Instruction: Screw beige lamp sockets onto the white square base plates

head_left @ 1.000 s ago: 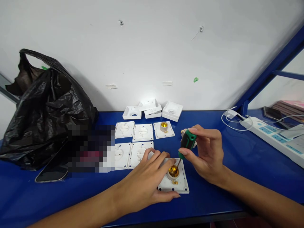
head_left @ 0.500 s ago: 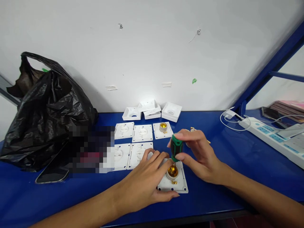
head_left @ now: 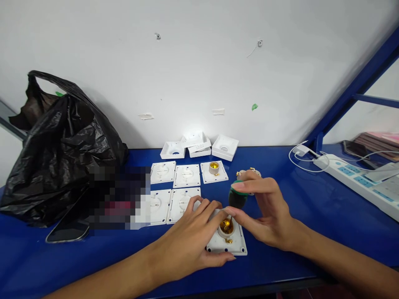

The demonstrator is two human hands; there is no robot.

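My left hand (head_left: 190, 236) lies over a white square lamp-holder plate (head_left: 232, 245) near the table's front edge, thumb and fingers gripping its sides. A brass socket (head_left: 226, 226) sits in the middle of the plate. My right hand (head_left: 264, 211) pinches a green-and-black screwdriver (head_left: 237, 198) between fingertips and thumb, with its tip down in the socket.
Several more white plates (head_left: 187, 175) lie in rows behind, with white box covers (head_left: 225, 146) by the wall. Small brass parts (head_left: 247, 172) sit behind my right hand. A black plastic bag (head_left: 59, 145) and a phone (head_left: 67, 232) are at left, a power strip (head_left: 358, 178) at right.
My right hand has lowered and turned the screwdriver over the socket; the handle now sits lower and further right between my fingers. My left hand has stayed on the plate.
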